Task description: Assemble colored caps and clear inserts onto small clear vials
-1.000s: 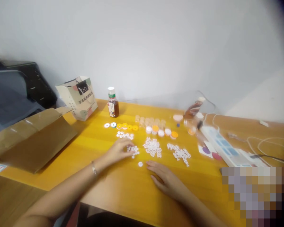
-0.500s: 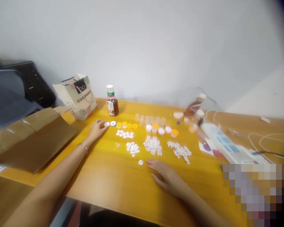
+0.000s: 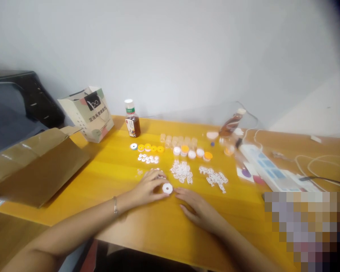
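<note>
My left hand (image 3: 150,185) pinches a white ring-shaped disc (image 3: 164,185) with a dark centre hole, between thumb and fingers at the middle of the table. Just right of the disc, my right hand (image 3: 192,206) rests on the table, fingers stretched out and holding nothing. Small white round pieces lie partly hidden behind my left fingers. Beyond them are more small white buttons (image 3: 148,158) and a row of yellow rings (image 3: 153,149) with one white ring (image 3: 133,146) at its left end. White openwork pieces (image 3: 181,172) form a pile beyond my right hand.
A second pile of openwork pieces (image 3: 214,178) lies to the right, near a power strip (image 3: 262,166) with cables. White and orange discs (image 3: 192,154) and clear cups (image 3: 181,142) stand farther back. A bottle (image 3: 133,124), paper bag (image 3: 96,117) and open cardboard box (image 3: 62,170) are left.
My left hand has taken the leftmost white ring from the row and brought it right and nearer, beside my right hand. The right hand has stayed put. The small white disc there is now hidden.
</note>
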The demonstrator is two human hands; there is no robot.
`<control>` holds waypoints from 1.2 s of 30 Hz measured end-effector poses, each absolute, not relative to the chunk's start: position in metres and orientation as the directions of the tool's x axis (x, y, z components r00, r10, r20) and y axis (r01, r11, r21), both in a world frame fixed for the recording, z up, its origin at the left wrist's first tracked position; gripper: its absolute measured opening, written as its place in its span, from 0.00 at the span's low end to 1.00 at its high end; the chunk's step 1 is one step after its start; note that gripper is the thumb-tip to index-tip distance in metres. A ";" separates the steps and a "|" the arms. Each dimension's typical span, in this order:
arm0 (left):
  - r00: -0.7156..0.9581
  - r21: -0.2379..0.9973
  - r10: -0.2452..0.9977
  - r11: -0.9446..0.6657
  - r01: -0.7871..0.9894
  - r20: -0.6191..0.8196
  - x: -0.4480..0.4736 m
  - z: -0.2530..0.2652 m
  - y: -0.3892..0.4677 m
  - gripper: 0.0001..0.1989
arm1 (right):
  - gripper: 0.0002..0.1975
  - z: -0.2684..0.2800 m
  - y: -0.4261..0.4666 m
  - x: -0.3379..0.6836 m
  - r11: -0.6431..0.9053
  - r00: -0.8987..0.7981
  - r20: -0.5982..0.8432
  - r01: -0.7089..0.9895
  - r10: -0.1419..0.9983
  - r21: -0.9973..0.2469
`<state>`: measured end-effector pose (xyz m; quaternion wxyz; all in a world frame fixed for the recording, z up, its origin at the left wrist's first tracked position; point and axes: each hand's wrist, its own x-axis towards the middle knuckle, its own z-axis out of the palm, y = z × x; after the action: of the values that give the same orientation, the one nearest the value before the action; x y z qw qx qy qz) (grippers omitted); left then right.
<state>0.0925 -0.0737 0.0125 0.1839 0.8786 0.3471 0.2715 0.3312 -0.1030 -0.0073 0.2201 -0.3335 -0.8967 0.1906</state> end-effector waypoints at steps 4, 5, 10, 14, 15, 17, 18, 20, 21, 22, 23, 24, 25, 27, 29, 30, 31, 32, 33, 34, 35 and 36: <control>0.615 0.510 0.715 -0.685 0.520 0.333 0.092 0.004 -0.069 0.16 | 0.18 -0.007 -0.103 0.331 0.707 -0.675 0.286 0.502 0.680 -0.498; 0.613 0.510 0.717 -0.683 0.522 0.333 0.092 0.003 -0.069 0.16 | 0.18 -0.007 -0.103 0.331 0.707 -0.673 0.289 0.502 0.681 -0.498; 0.623 0.509 0.709 -0.690 0.514 0.332 0.092 0.006 -0.074 0.16 | 0.19 -0.007 -0.103 0.331 0.703 -0.672 0.281 0.508 0.685 -0.498; 0.623 0.509 0.715 -0.683 0.524 0.318 0.092 0.004 -0.075 0.16 | 0.18 -0.006 -0.103 0.331 0.701 -0.674 0.271 0.517 0.687 -0.490; 0.621 0.508 0.719 -0.679 0.530 0.312 0.092 0.002 -0.075 0.16 | 0.18 -0.006 -0.103 0.330 0.701 -0.672 0.274 0.517 0.688 -0.491; 0.625 0.505 0.721 -0.676 0.537 0.300 0.093 0.000 -0.076 0.16 | 0.17 -0.005 -0.104 0.330 0.702 -0.668 0.281 0.516 0.689 -0.491; 0.627 0.505 0.720 -0.676 0.536 0.298 0.093 0.000 -0.076 0.18 | 0.17 -0.005 -0.104 0.330 0.702 -0.668 0.282 0.517 0.688 -0.489; 0.632 0.513 0.714 -0.680 0.524 0.301 0.091 0.004 -0.077 0.22 | 0.17 -0.005 -0.104 0.330 0.702 -0.669 0.278 0.522 0.689 -0.484; 0.634 0.521 0.711 -0.681 0.514 0.305 0.089 0.007 -0.076 0.23 | 0.18 -0.005 -0.104 0.331 0.702 -0.671 0.273 0.524 0.689 -0.483; 0.632 0.530 0.712 -0.679 0.508 0.306 0.084 0.012 -0.073 0.23 | 0.18 -0.005 -0.104 0.331 0.701 -0.674 0.269 0.524 0.689 -0.483; 0.622 0.540 0.720 -0.671 0.508 0.309 0.078 0.016 -0.070 0.20 | 0.17 -0.005 -0.104 0.331 0.700 -0.675 0.264 0.525 0.689 -0.484; 0.608 0.549 0.734 -0.656 0.518 0.303 0.069 0.021 -0.065 0.16 | 0.17 -0.005 -0.104 0.331 0.698 -0.675 0.260 0.526 0.690 -0.486; 0.583 0.557 0.758 -0.631 0.540 0.293 0.059 0.025 -0.058 0.13 | 0.17 -0.004 -0.104 0.331 0.695 -0.676 0.256 0.526 0.691 -0.490; 0.521 0.574 0.819 -0.553 0.604 0.240 0.034 0.030 -0.043 0.10 | 0.18 -0.004 -0.104 0.331 0.692 -0.676 0.251 0.526 0.693 -0.495; 0.466 0.567 0.866 -0.480 0.670 0.183 0.011 0.030 -0.029 0.09 | 0.18 -0.003 -0.104 0.331 0.689 -0.674 0.252 0.523 0.695 -0.501; 0.464 0.551 0.873 -0.464 0.694 0.151 0.002 0.029 -0.024 0.09 | 0.18 -0.003 -0.104 0.331 0.689 -0.673 0.254 0.521 0.695 -0.504; 0.474 0.544 0.873 -0.454 0.705 0.115 -0.004 0.027 -0.019 0.09 | 0.18 -0.003 -0.104 0.331 0.689 -0.673 0.254 0.520 0.694 -0.506; 0.486 0.542 0.870 -0.450 0.710 0.085 -0.008 0.025 -0.017 0.08 | 0.18 -0.003 -0.104 0.331 0.688 -0.673 0.255 0.519 0.695 -0.506; 0.499 0.544 0.864 -0.450 0.708 0.065 -0.009 0.023 -0.015 0.08 | 0.18 -0.003 -0.104 0.331 0.688 -0.673 0.254 0.519 0.695 -0.507; 0.508 0.546 0.860 -0.451 0.706 0.054 -0.008 0.021 -0.015 0.08 | 0.18 -0.003 -0.104 0.331 0.689 -0.673 0.255 0.519 0.694 -0.506; 0.513 0.545 0.857 -0.455 0.705 0.052 -0.006 0.020 -0.015 0.08 | 0.18 -0.002 -0.104 0.330 0.690 -0.673 0.257 0.518 0.693 -0.505; 0.515 0.539 0.856 -0.459 0.706 0.054 -0.004 0.019 -0.015 0.08 | 0.18 -0.002 -0.104 0.330 0.691 -0.674 0.258 0.518 0.692 -0.504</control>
<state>-0.0038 -0.0155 0.0186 0.2318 0.8389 0.4654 0.1610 0.3301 -0.1037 -0.0020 0.2200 -0.3388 -0.8930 0.1986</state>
